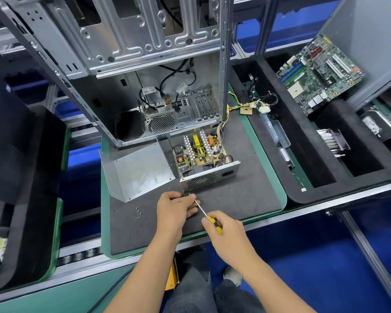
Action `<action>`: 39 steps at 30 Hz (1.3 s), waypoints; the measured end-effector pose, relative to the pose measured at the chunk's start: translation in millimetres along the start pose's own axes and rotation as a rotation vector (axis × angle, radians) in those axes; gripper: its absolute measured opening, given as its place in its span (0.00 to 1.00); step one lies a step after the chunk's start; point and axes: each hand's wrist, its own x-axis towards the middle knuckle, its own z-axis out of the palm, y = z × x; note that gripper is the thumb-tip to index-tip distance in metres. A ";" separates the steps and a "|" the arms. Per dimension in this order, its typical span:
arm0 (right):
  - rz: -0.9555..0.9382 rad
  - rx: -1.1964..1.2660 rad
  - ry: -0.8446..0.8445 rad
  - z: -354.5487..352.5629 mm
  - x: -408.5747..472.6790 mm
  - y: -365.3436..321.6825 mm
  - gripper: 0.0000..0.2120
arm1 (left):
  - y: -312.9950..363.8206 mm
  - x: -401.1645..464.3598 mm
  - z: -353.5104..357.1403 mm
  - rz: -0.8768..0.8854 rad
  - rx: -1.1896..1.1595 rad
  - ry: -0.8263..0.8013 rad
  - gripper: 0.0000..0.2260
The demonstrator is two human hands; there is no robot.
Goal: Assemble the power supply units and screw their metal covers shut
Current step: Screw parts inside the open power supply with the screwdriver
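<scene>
Power supply unit open; right hand grips screwdriver.

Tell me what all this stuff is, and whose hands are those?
The camera sits on a person's head and looks down, so you see their own hands. The right hand holds a yellow screwdriver. The left hand pinches its metal tip. On the grey mat sits an open power supply, a box that feeds a computer electricity. Its metal cover lies off beside it, and tiny screws wait nearby. Behind stands an empty computer case. A green circuit board rests in a tray on the right.
</scene>
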 end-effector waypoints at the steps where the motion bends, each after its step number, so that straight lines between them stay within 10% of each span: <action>1: 0.007 0.005 -0.004 2.7 -1.3 -0.1 0.04 | 1.0 0.6 1.5 -0.004 0.005 0.005 0.16; 16: 0.007 0.060 0.043 23.8 -0.8 -9.0 0.04 | 16.4 18.3 7.0 -0.068 0.117 0.025 0.21; 26: 0.002 0.043 0.023 19.1 -2.3 -5.5 0.03 | 22.8 16.3 -0.3 -0.179 0.060 0.004 0.04; 39: 0.023 0.020 -0.002 16.4 -8.4 3.0 0.02 | 16.0 13.9 -20.2 0.018 0.466 0.042 0.07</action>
